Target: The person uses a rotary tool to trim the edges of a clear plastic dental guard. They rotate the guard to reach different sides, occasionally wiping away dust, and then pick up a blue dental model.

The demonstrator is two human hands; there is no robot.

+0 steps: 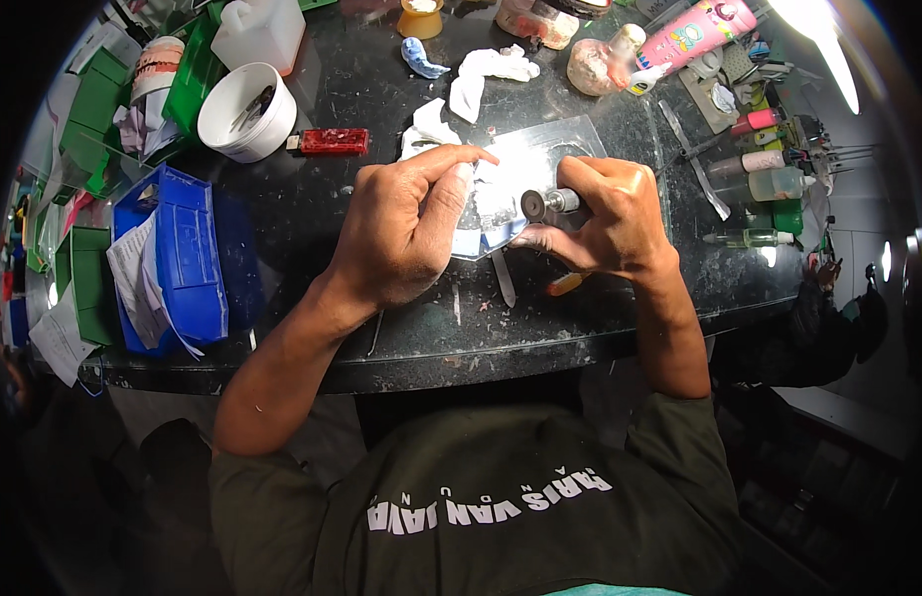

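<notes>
My left hand grips a clear plastic sheet by its left side, thumb and forefinger near the top of a bright, white and bluish section washed out by glare. My right hand is closed around a metal rotary handpiece with a small disc at its tip, held over the sheet's right part. Its thumb reaches to the sheet's lower edge. Under the hands lie a flat spatula and an orange-handled tool on the dark worktop.
Blue and green bins stand at left, near a white tub and a red rectangular object. Crumpled white material, blue putty and a pink container sit behind. Bottles and tools line the right.
</notes>
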